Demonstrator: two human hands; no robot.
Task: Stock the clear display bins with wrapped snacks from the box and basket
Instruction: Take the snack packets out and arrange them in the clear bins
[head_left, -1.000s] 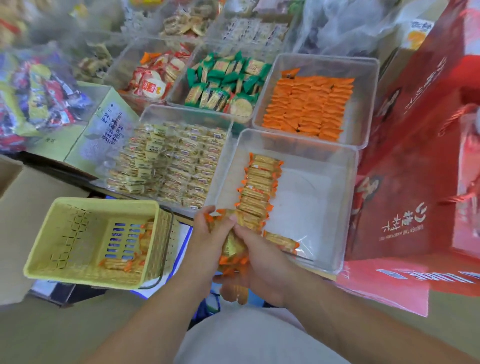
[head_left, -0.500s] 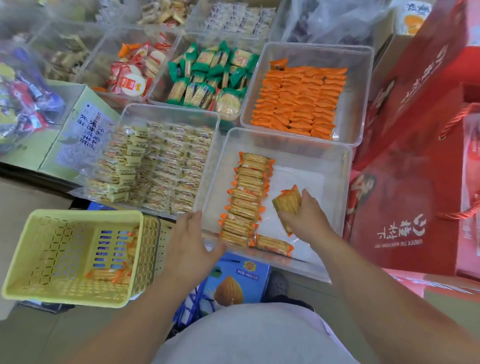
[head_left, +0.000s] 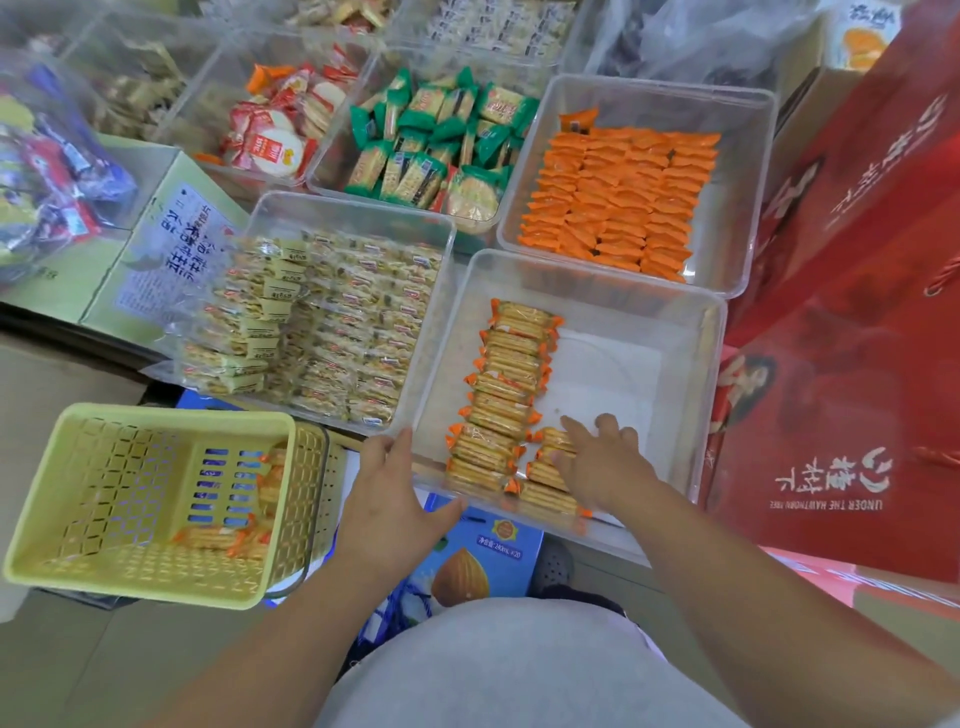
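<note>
The nearest clear bin (head_left: 698, 364) is a rigid, glossy square tub with rounded corners and a pale sheet on its floor. Down its left side runs a tidy column of wrapped snacks (head_left: 511, 384): flat ridged biscuit packs in crinkly clear film with orange crimped ends, each overlapping the next. A short second row (head_left: 545, 486) starts just right of the column at the near wall. The right hand (head_left: 605, 467) lies on top of it, its grip spread, fingers nearly straight and pressing the packs down rather than pinching any. The whole far-right part of the bin floor is bare. The left hand (head_left: 389, 499) braces the near-left corner from outside, grip spread, fingertips at the rim and thumb along the near wall. Just left of it sits the pale yellow plastic basket (head_left: 104, 519), lattice-sided and tilted, with a few matching packs (head_left: 228, 538) heaped in its near-right corner. Bins stand wall to wall: pale packets in the left neighbour (head_left: 353, 208), solid orange sachets in the one behind (head_left: 748, 182). Tall red gift boxes (head_left: 857, 312) hem in the right side, and a blue carton (head_left: 483, 556) shows below the worktop edge.
</note>
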